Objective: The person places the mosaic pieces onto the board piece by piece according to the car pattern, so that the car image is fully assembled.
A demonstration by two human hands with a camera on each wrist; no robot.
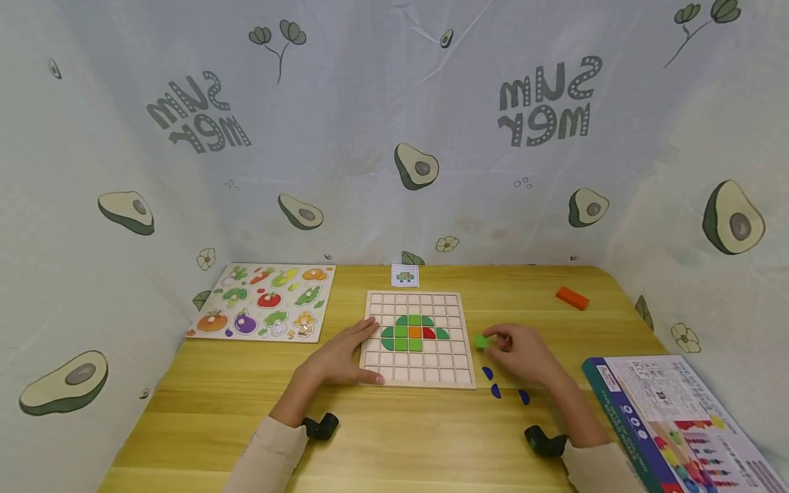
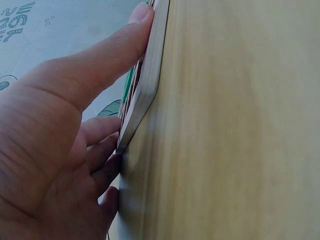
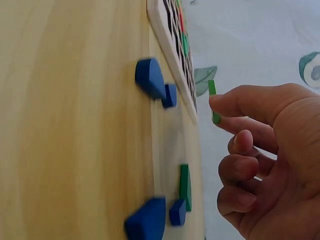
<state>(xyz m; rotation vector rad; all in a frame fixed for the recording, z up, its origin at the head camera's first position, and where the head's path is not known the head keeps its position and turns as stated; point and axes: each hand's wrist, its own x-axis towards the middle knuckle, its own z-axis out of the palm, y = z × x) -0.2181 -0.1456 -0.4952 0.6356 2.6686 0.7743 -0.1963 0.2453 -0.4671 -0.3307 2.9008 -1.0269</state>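
Note:
A wooden grid board (image 1: pixel 446 373) lies on the table, with green, orange and red tiles in its cells forming a car-like shape. My left hand (image 1: pixel 342 356) rests at the board's near left corner, its fingers along the left side and the thumb touching the front edge. Just off the board's right side, my right hand (image 1: pixel 520 349) pinches a light green square tile (image 3: pixel 212 88) between thumb and index finger, raised over the table in the right wrist view. Below that hand lie several blue pieces (image 3: pixel 149 78) and a dark green piece (image 3: pixel 185 187).
Behind the board stands a small pattern card (image 1: pixel 405 275). A vegetable puzzle board (image 1: pixel 259 318) lies at the back left. An orange-red block (image 1: pixel 572 298) is at the back right, and a printed box (image 1: pixel 653 411) sits at the near right. Avocado-print fabric (image 1: pixel 364 205) surrounds the table.

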